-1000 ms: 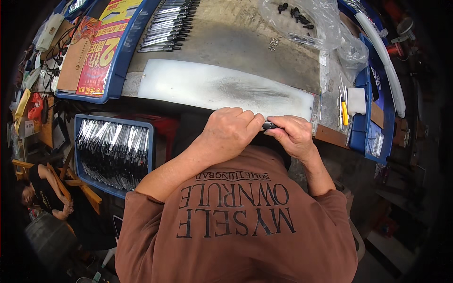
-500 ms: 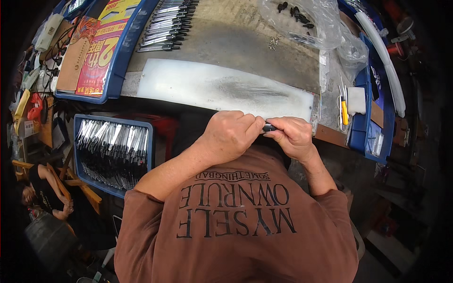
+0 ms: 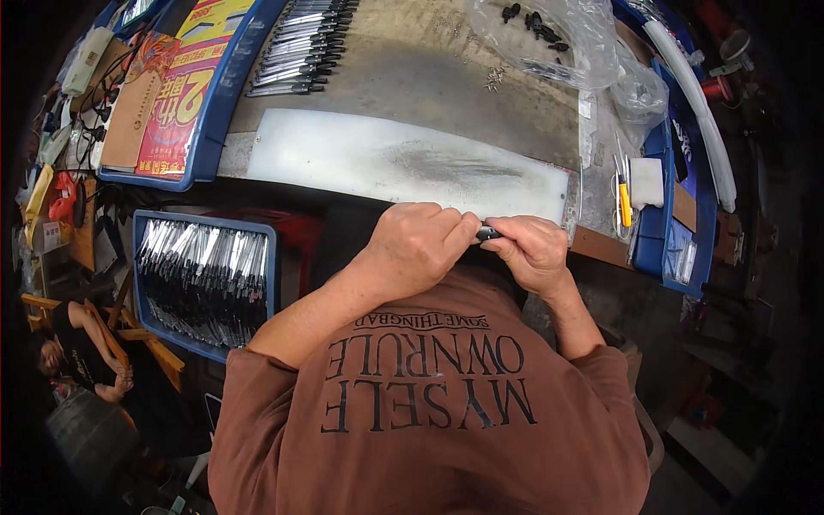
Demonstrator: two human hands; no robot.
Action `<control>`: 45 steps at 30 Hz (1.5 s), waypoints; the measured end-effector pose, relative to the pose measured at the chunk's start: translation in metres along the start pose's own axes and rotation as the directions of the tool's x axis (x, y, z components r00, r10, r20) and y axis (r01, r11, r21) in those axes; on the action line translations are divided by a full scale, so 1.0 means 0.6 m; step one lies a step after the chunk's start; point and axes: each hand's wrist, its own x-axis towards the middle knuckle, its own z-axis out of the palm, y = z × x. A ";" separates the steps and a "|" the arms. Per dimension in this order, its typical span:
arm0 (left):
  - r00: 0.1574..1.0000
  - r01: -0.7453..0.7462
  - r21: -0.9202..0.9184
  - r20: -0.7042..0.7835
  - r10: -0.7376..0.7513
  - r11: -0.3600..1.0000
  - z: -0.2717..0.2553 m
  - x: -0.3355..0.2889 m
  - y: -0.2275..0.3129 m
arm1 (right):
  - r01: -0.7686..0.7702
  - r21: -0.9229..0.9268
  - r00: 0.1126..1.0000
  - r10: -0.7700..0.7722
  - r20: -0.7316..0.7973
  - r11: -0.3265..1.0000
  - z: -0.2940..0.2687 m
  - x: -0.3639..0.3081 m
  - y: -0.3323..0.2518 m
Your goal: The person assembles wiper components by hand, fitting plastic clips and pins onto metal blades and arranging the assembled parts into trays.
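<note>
Close to my body, just off the front edge of the bench, both hands meet on a pen (image 3: 487, 233). Only a short, shiny black section of it shows; my fingers hide the rest. My left hand (image 3: 421, 245) is closed round one end, fist-like, with the thumb side toward the pen. The other end is pinched between the thumb and bent fingers of my right hand (image 3: 532, 249). Right beyond my knuckles lies a long white board (image 3: 343, 159) with grey smudges. Farther off, a row of clear and black pens (image 3: 305, 47) lies side by side.
Below left stands a blue crate (image 3: 275, 287) packed with pens. A clear plastic bag (image 3: 592, 69) with black parts (image 3: 545, 30) lies far right, near small metal tips (image 3: 493, 79). A yellow-handled tool (image 3: 624, 202) and blue trays (image 3: 206, 142) line the sides. Another person (image 3: 86, 352) sits lower left.
Both hands keep their hold and hardly move. The black section between them looks slightly turned, with a lighter glint now. The whole view has shifted a little.
</note>
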 end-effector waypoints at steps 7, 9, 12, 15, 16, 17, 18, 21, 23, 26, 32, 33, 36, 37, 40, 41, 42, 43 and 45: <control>1.000 0.003 -0.006 0.007 -0.003 1.000 -0.005 0.002 -0.001 | 0.021 -0.035 0.999 -0.022 -0.035 0.999 -0.004 0.005 -0.002; 1.000 -0.009 -0.008 -0.003 0.009 1.000 -0.001 0.001 -0.005 | 0.022 -0.024 1.000 -0.023 -0.018 0.999 -0.008 0.007 0.001; 1.000 -0.021 0.002 0.010 0.021 1.000 -0.006 0.003 -0.003 | 0.032 0.011 0.999 -0.032 0.014 0.999 -0.009 0.007 0.007; 1.000 -0.011 0.014 0.003 0.011 1.000 -0.004 0.002 0.000 | 0.032 0.035 0.999 -0.031 -0.007 0.999 -0.004 0.003 0.010; 1.000 0.000 0.013 -0.026 0.001 1.000 -0.001 0.001 0.000 | 0.017 0.020 1.000 -0.017 -0.020 1.000 -0.003 0.003 0.010; 1.000 0.000 0.014 -0.027 0.000 1.000 0.000 0.002 0.001 | 0.002 0.006 0.999 -0.002 -0.034 1.000 -0.002 0.002 0.010; 0.999 0.009 0.022 -0.035 -0.009 1.000 0.001 0.002 0.002 | 0.004 0.004 0.999 -0.003 -0.034 1.000 0.000 0.002 0.011; 0.998 0.017 0.027 -0.056 -0.016 0.999 0.006 0.001 0.000 | 0.031 -0.011 0.997 -0.032 -0.075 0.999 0.003 0.002 0.012; 0.998 0.016 0.024 -0.069 -0.014 1.000 0.006 0.002 -0.001 | 0.013 0.013 0.997 -0.012 -0.082 1.000 0.003 0.003 0.012; 0.999 0.016 0.019 -0.051 -0.015 1.000 0.004 0.002 -0.002 | 0.019 0.004 0.996 -0.019 -0.083 1.000 0.005 0.003 0.013; 0.999 -0.002 0.067 -0.046 0.005 0.998 0.006 0.006 -0.010 | -0.071 0.064 0.994 0.076 -0.074 0.995 0.010 0.006 0.013; 0.999 0.003 0.072 -0.036 -0.001 0.997 0.005 0.007 -0.011 | -0.070 0.063 0.994 0.075 -0.075 0.996 0.009 0.007 0.014; 1.000 0.008 0.081 -0.029 -0.005 0.997 0.007 0.011 -0.016 | -0.112 0.077 0.992 0.116 -0.045 0.991 0.003 0.008 0.017; 0.999 0.007 0.085 -0.032 -0.005 0.996 0.010 0.011 -0.019 | -0.152 0.111 0.988 0.155 -0.016 0.982 -0.001 0.009 0.017; 1.000 0.006 0.101 -0.028 -0.003 0.995 0.018 0.013 -0.032 | -0.237 0.193 0.969 0.246 -0.025 0.952 -0.014 0.006 0.040; 0.999 0.001 0.102 -0.033 0.003 0.995 0.020 0.015 -0.037 | -0.346 0.265 0.931 0.365 -0.027 0.900 -0.018 0.004 0.047; 0.999 -0.003 0.107 -0.050 0.008 0.994 0.022 0.017 -0.042 | -0.340 0.291 0.926 0.372 -0.062 0.894 -0.021 0.008 0.058; 0.998 -0.006 0.111 -0.068 0.014 0.994 0.024 0.019 -0.049 | -0.355 0.231 0.920 0.383 -0.087 0.906 -0.025 0.019 0.063; 0.998 0.002 0.131 -0.068 0.007 0.991 0.032 0.021 -0.065 | -0.365 0.164 0.915 0.385 -0.117 0.916 -0.032 0.040 0.076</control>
